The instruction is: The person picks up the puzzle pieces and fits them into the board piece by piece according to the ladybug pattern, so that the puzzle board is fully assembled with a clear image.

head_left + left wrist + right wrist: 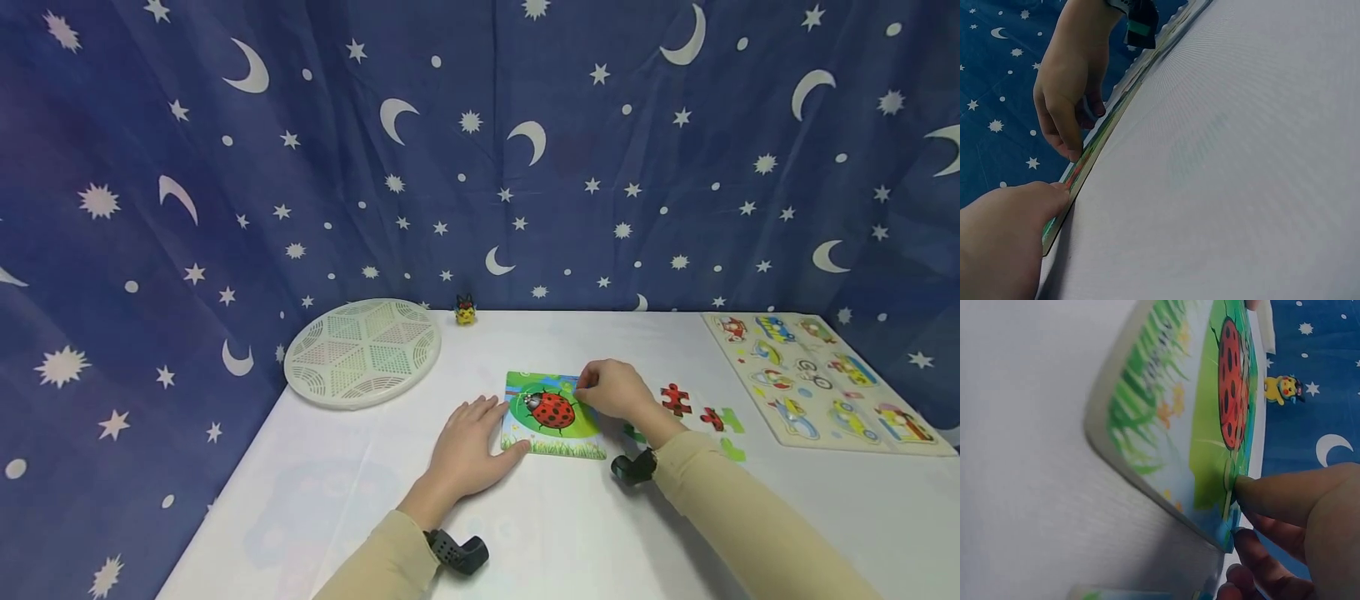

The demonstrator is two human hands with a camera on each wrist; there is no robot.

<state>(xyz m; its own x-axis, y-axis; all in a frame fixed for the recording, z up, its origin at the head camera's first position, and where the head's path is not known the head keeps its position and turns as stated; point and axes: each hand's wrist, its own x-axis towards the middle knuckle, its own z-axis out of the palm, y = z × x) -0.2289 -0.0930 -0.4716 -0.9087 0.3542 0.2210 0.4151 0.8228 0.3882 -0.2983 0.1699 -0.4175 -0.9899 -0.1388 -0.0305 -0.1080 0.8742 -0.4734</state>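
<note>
A ladybug puzzle board [525, 437] lies flat on the white table. My left hand [467, 450] rests at its left side, fingers extended along the edge and thumb on the front left corner. In the left wrist view that thumb touches the board's rim. At the board's right side my right hand [617, 390] pinches a green puzzle piece [1229, 478] between thumb and fingers. The right wrist view shows this piece at the picture's surface, partly hidden by the fingertips. Right of the board lie a red piece [676, 400], another red piece [712, 419] and several green pieces [732, 450].
A pegged vehicle puzzle board [780, 408] lies at the right. A pale green oval lattice tray [360, 392] sits at the back left. Near the back edge stands a small yellow figurine [465, 312]. A blue curtain [480, 225] with moons and stars hangs behind the table.
</note>
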